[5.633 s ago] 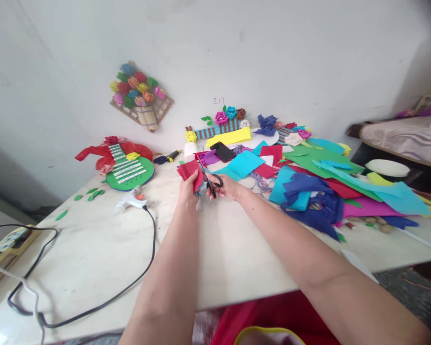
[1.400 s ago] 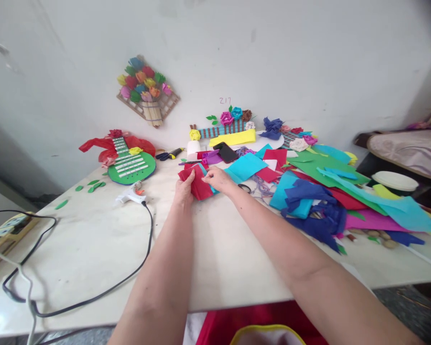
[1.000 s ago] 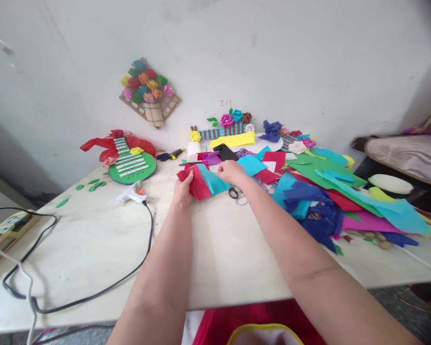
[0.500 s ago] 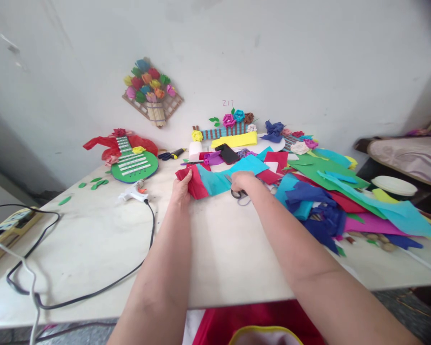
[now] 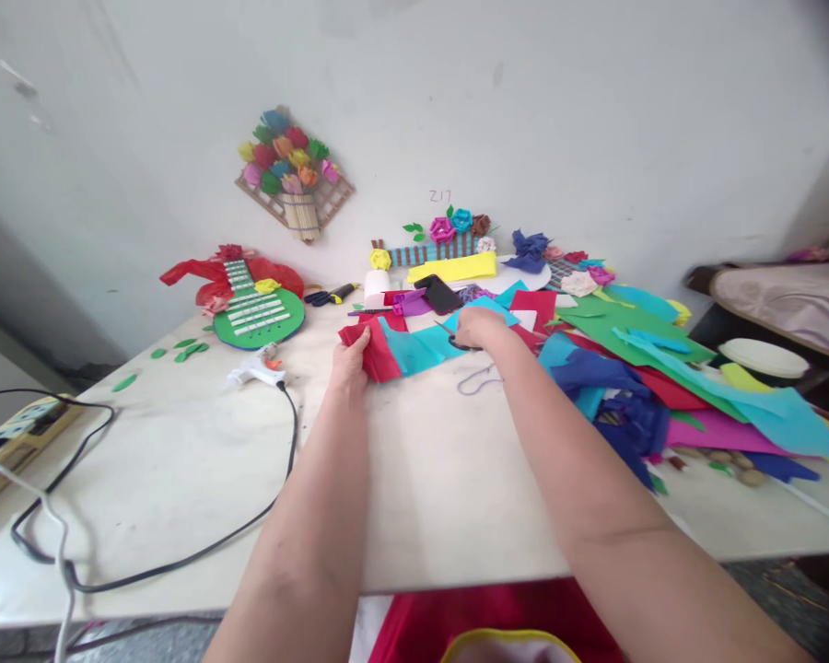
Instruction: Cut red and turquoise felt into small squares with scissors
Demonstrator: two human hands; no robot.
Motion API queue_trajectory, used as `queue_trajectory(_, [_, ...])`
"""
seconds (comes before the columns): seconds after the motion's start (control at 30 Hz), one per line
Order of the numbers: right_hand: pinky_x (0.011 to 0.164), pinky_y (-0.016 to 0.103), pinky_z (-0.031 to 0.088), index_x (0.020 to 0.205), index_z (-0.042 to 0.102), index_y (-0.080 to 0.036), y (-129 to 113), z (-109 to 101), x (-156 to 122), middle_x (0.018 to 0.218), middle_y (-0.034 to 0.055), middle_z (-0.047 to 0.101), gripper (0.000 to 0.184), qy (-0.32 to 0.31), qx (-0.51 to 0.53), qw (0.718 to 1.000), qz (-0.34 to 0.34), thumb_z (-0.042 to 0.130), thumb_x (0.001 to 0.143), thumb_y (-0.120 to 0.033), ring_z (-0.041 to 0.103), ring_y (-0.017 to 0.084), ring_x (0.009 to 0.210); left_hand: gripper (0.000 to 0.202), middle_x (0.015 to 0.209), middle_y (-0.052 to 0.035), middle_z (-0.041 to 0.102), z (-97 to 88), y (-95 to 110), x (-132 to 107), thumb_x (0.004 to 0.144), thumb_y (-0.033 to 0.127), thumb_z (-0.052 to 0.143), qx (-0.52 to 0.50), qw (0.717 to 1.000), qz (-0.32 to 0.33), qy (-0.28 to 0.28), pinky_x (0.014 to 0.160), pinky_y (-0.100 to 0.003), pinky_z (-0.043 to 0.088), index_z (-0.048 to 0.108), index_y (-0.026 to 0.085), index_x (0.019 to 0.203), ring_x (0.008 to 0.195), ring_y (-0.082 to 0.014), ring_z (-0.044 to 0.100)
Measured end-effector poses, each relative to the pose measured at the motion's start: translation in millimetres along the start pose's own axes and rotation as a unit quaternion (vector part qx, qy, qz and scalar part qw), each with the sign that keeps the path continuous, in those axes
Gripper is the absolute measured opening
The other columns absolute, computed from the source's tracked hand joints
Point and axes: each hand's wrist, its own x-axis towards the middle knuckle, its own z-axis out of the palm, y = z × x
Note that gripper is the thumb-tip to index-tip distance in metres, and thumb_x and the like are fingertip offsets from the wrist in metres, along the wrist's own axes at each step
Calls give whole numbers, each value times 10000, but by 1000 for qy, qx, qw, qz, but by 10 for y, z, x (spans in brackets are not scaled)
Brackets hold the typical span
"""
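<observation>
My left hand (image 5: 351,361) pinches a piece of red crepe paper (image 5: 382,354) between thumb and fingers. Against the red paper lies a strip of light blue crepe paper (image 5: 418,350), stretching right toward my other hand. My right hand (image 5: 482,324) is closed around scissors with dark handles (image 5: 462,345). Their blades point left over the blue strip, and I cannot tell how far apart they are. A thin purple-grey string (image 5: 476,379) lies on the table just below the right hand.
A white glue gun (image 5: 259,368) with a black cord lies left of my hands, near a green paper guitar (image 5: 266,320). A phone (image 5: 439,295) rests behind the blue strip. Coloured paper (image 5: 636,331) piles up at right. A power strip (image 5: 17,442) sits at the left edge.
My right hand with the scissors has moved away from me and slightly right, over the blue strip. More of the string shows. The left hand has hardly moved.
</observation>
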Motion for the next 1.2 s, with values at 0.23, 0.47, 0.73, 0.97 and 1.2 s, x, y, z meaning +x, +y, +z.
queue_trajectory(0.23, [364,146,315,994,628,-142,-67,-34,-154,633,11,645,324,-58,402,912,-48,688,698,-258,515,61,431,137,691,-59,685,31,29,-42,639,135,731,-1,1000,-1,13,750,-350,549,640,108,738,639,-174,660])
queue_trajectory(0.47, [279,150,229,817,608,-110,-38,53,-102,566,26,590,371,-198,512,823,-148,687,682,-447,496,74,405,147,701,-66,685,47,19,-32,637,133,735,-5,1000,-5,28,776,-358,540,635,113,742,719,-200,672])
queue_trajectory(0.73, [305,162,307,908,600,-85,48,42,-99,568,55,606,400,-287,516,785,-186,479,838,-460,548,110,422,105,738,-63,693,100,-13,-40,676,132,705,6,999,-1,36,758,-346,545,647,117,761,676,-173,664])
queue_trajectory(0.97, [385,188,433,866,600,-78,34,73,-86,497,19,557,381,-310,526,770,-184,524,816,-448,564,127,455,100,748,-64,694,103,-32,-29,681,136,703,-1,999,3,32,763,-350,543,649,119,764,683,-173,665])
queue_trajectory(1.2, [323,168,327,879,581,-73,23,42,-124,551,55,588,359,-312,520,771,-194,445,870,-405,539,114,429,94,751,-67,692,92,-44,-17,683,138,702,-2,999,7,36,776,-363,537,648,117,757,695,-181,666])
